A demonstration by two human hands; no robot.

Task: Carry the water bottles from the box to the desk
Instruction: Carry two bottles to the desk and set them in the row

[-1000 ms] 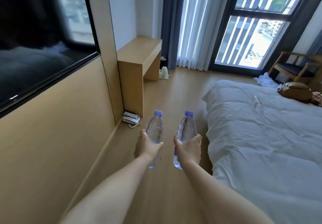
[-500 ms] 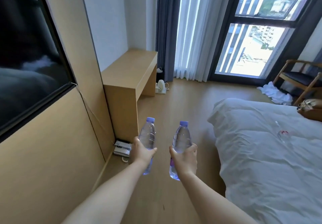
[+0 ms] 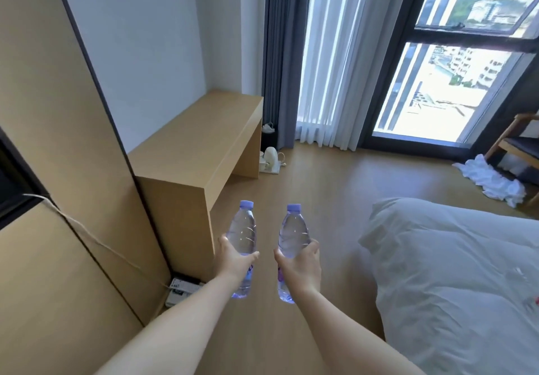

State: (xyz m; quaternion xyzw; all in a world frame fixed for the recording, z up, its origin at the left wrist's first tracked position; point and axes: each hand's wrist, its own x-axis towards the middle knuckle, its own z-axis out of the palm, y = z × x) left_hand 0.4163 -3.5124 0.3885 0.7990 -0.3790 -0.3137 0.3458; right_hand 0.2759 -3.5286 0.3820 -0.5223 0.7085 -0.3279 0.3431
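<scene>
Clear ribbed plastic, lilac caps — left hand [image 3: 233,261] grips left bottle [image 3: 242,233]; right hand [image 3: 300,266] grips right bottle [image 3: 293,236]

Clear bottles [image 3: 242,233] with lilac caps, light wood desk [image 3: 201,144], white duvet [image 3: 455,272]

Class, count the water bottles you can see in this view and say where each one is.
2. One water bottle is upright in the left hand; the other bottle is upright in the right hand. Both are held above the floor near the desk. A blurred object at the bed's right edge may be another.
</scene>
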